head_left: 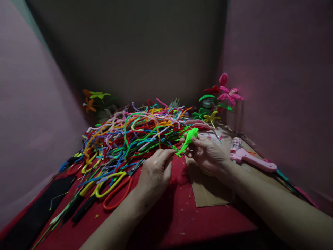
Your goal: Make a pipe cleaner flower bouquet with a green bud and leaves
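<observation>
A bright green fuzzy pipe-cleaner piece [191, 135], wide at the top and narrowing to a thin lower end, is held tilted above the table. My right hand [209, 154] is closed around its wider part, thumb in front and fingers behind. At the narrow end, my left hand [157, 170] is closed in a pinch; its fingertips meet the tip, and exactly what lies between them is too small to make out. Just left of my left hand lie scissors [114, 189] with yellow and red handles. Behind both hands rises a tangled heap of coloured pipe cleaners [137, 128].
A pink glue gun [256, 162] lies on the right, by a cardboard sheet [208, 191]. Pipe-cleaner flowers stand at the back right [230, 93] and back left [90, 104]. More tools and a black strip [39, 205] lie on the red cloth [182, 222] at left.
</observation>
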### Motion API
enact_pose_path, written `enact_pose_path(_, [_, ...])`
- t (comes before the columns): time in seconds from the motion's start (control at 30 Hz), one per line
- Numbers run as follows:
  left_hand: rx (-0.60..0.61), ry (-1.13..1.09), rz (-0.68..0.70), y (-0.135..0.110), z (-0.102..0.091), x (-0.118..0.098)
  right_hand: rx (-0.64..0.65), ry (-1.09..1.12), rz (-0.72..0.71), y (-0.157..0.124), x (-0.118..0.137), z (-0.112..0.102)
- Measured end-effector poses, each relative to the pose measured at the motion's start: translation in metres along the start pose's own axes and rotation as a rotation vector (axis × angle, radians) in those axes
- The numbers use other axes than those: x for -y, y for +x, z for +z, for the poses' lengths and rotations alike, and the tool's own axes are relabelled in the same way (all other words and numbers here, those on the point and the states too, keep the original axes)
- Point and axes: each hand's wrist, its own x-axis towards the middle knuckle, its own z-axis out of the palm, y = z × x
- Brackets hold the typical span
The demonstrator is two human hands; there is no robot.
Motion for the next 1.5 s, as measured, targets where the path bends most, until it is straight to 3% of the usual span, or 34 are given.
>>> enact_pose_path(0.23, [0.007, -0.098, 0.016, 0.0011, 0.0001, -0.0011, 0.028, 0.024, 0.063, 0.0021, 0.0009, -0.0047])
enact_pose_path(0.43, [0.009, -0.022, 0.043, -0.0014, 0.0029, 0.002, 0.046, 0.01, 0.083, 0.0029, 0.0005, -0.006])
enact_pose_path(0.67, [0.027, -0.02, 0.055, -0.0016, 0.003, 0.0014, 0.012, -0.071, 0.035, 0.0012, -0.0022, -0.0026])
enact_pose_path(0.93, [0.022, -0.083, 0.037, -0.0012, 0.0026, -0.0004, 0.032, 0.016, 0.085, 0.0027, -0.0012, -0.0046])
enact_pose_path(1.13, [0.013, -0.058, 0.058, -0.0022, 0.0039, 0.0001, 0.048, -0.026, 0.045, 0.0014, -0.002, -0.0035])
enact_pose_path(1.27, [0.039, -0.132, 0.001, 0.0003, 0.0015, -0.0006, 0.071, -0.006, 0.02, 0.0028, -0.0033, -0.005])
enact_pose_path(1.5, [0.144, -0.303, -0.24, 0.0038, -0.0041, -0.0067, 0.102, -0.036, 0.004, 0.0067, -0.0033, -0.0055])
